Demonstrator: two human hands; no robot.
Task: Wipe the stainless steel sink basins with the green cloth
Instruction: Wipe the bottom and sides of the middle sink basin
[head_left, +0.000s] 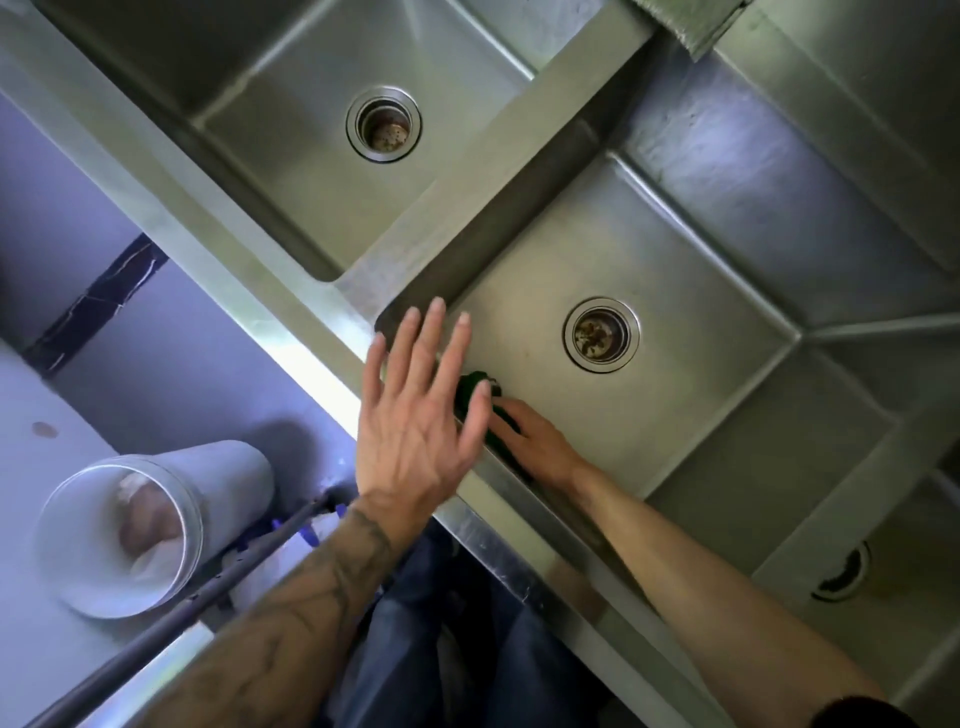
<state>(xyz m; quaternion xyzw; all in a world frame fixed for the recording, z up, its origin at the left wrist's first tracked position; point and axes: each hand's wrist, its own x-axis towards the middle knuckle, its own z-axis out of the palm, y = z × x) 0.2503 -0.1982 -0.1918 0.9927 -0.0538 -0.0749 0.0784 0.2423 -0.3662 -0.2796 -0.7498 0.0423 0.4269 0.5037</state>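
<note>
A stainless steel sink unit runs diagonally across the view. The middle basin (691, 260) has a round drain (601, 334). My right hand (537, 441) is down inside this basin at its near wall and holds the green cloth (470, 387) against the steel. Most of the cloth is hidden by both hands. My left hand (415, 405) hovers flat above the basin's near corner, fingers straight and spread, holding nothing.
A second basin (291, 145) with its own drain (383, 124) lies to the upper left, and a third basin (893, 597) at the lower right. A white bucket (114, 530) and a dark pole (208, 592) stand on the floor at the left.
</note>
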